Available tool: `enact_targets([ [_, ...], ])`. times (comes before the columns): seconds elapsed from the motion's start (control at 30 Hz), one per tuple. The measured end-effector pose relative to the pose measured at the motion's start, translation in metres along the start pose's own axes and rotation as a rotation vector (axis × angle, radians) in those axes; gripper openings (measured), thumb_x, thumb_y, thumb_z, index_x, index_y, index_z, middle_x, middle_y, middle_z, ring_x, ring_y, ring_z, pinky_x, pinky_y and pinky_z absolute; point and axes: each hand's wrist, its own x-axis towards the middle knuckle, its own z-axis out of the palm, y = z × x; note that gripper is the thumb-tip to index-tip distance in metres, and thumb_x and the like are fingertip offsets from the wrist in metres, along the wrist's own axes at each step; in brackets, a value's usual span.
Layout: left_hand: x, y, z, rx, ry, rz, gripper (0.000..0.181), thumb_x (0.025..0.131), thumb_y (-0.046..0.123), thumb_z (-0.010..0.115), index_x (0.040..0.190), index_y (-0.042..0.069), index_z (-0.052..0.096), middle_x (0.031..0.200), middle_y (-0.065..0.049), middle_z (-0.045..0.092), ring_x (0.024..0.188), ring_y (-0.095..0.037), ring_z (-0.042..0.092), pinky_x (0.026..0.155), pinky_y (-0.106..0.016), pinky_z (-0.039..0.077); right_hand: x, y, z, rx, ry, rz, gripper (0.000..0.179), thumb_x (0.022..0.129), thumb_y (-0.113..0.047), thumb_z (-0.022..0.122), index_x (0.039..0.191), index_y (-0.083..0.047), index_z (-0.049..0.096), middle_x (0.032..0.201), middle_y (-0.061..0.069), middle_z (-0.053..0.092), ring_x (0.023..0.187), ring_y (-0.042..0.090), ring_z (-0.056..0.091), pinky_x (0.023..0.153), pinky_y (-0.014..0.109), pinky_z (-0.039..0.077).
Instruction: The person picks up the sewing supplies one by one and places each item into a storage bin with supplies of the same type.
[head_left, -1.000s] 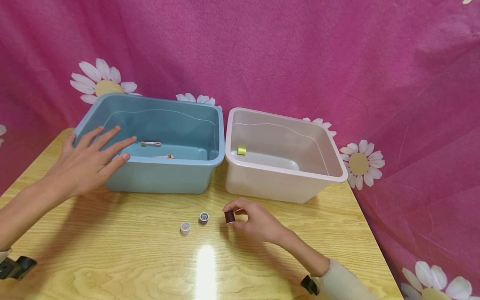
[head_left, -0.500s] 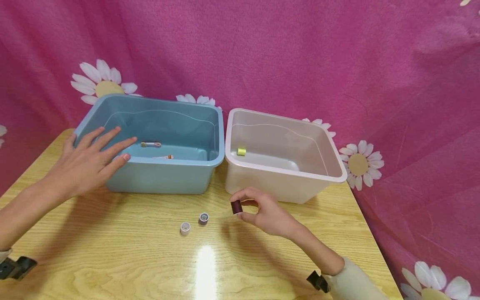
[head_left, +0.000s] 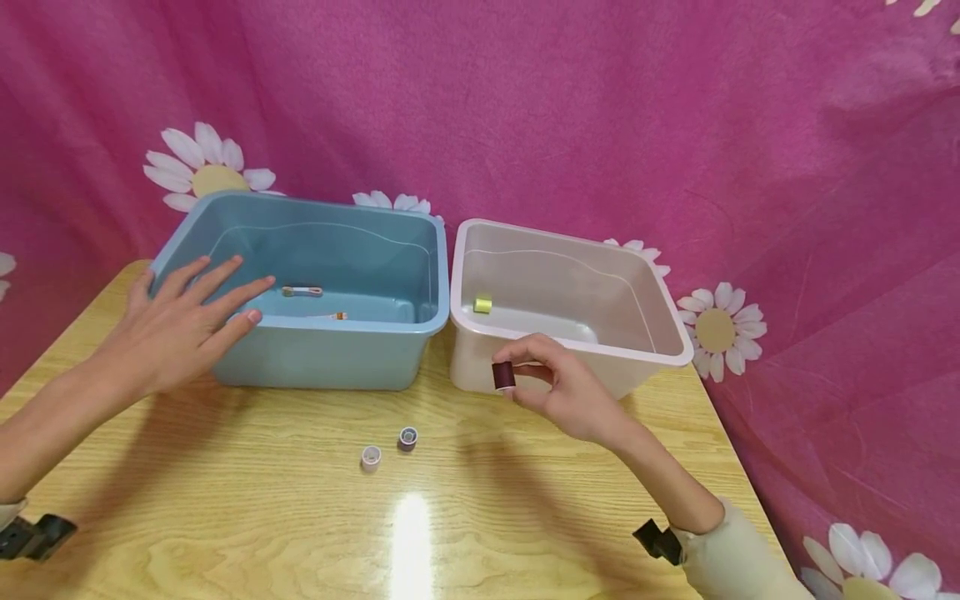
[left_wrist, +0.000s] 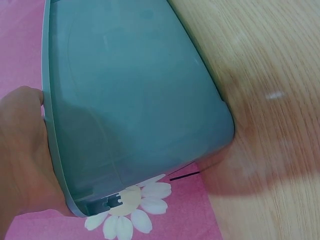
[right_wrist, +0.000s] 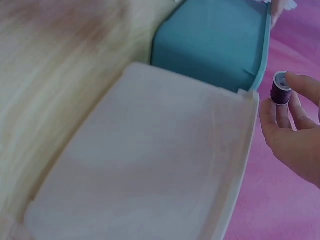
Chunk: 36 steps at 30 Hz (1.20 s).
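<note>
My right hand (head_left: 566, 387) pinches a dark maroon spool of thread (head_left: 503, 376) between thumb and fingertips, in front of the near wall of the pale pink bin (head_left: 555, 337). In the right wrist view the same thread spool (right_wrist: 281, 90) shows its pale end. A yellow-green spool (head_left: 482, 305) lies inside the pink bin. My left hand (head_left: 176, 329) rests on the front left rim of the blue bin (head_left: 322, 354), fingers spread and straight. Inside that bin lie a small thread bundle (head_left: 302, 292) and another small item with an orange end (head_left: 339, 316), partly hidden by the rim.
Two more small spools, a white one (head_left: 371, 457) and a dark one (head_left: 407, 438), stand on the wooden table (head_left: 300, 517) in front of the bins. A pink curtain (head_left: 570, 108) with daisies hangs behind. The bins stand side by side.
My right hand has lifted the maroon spool off the table area and carried it up and to the right, to the pink bin's front. My left hand has stayed in place.
</note>
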Motion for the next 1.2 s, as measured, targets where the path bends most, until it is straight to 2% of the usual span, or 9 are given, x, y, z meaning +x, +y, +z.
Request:
enact_targets([
  [0.2,0.000,0.000,0.000,0.004,-0.001,-0.003,0.056,0.106,0.047,0.039,0.156,0.022,0.037,0.161,-0.021,0.023,0.141,-0.051,0.018,0.101,-0.080,0.007,0.008,-0.003,-0.018,0.029,0.051,0.003,0.036,0.081,0.021,0.068,0.115,0.009,0.064,0.112,0.019,0.060,0.104,0.033,0.064,0.095,0.034,0.052],
  [0.4,0.000,0.000,0.001,0.007,-0.004,-0.004,0.056,0.106,0.047,0.039,0.156,0.022,0.036,0.161,-0.020,0.023,0.141,-0.051,0.018,0.101,-0.080,0.007,0.017,-0.002,-0.034,0.042,0.084,0.095,0.037,0.084,0.019,0.067,0.119,0.012,0.060,0.118,0.023,0.060,0.113,0.038,0.063,0.093,0.032,0.052],
  [0.6,0.000,0.000,0.000,0.000,-0.009,-0.006,0.056,0.106,0.047,0.038,0.156,0.022,0.036,0.161,-0.021,0.023,0.141,-0.051,0.018,0.101,-0.080,0.006,0.030,0.006,-0.047,0.054,0.119,0.142,0.036,0.085,0.019,0.065,0.121,0.015,0.057,0.119,0.028,0.060,0.115,0.041,0.061,0.091,0.031,0.053],
  [0.9,-0.001,0.001,0.000,-0.004,0.000,-0.007,0.055,0.107,0.046,0.038,0.156,0.021,0.037,0.161,-0.021,0.024,0.141,-0.050,0.018,0.101,-0.079,0.006,0.045,0.015,-0.066,-0.006,0.160,0.252,0.036,0.088,0.011,0.067,0.124,0.009,0.059,0.119,0.024,0.064,0.113,0.033,0.064,0.088,0.025,0.054],
  [1.07,-0.002,0.001,0.000,-0.008,0.018,-0.006,0.054,0.107,0.045,0.038,0.155,0.021,0.039,0.160,-0.021,0.026,0.140,-0.050,0.019,0.101,-0.080,0.007,0.053,0.024,-0.073,-0.048,0.170,0.279,0.037,0.089,0.009,0.067,0.125,0.009,0.059,0.118,0.024,0.065,0.109,0.027,0.065,0.086,0.023,0.053],
  [1.2,-0.001,0.001,0.000,-0.006,0.017,-0.007,0.054,0.107,0.046,0.039,0.155,0.021,0.039,0.160,-0.021,0.025,0.141,-0.050,0.019,0.101,-0.080,0.007,0.058,0.031,-0.078,-0.032,0.178,0.303,0.038,0.089,0.012,0.066,0.126,0.012,0.058,0.119,0.027,0.063,0.106,0.024,0.065,0.086,0.023,0.054],
])
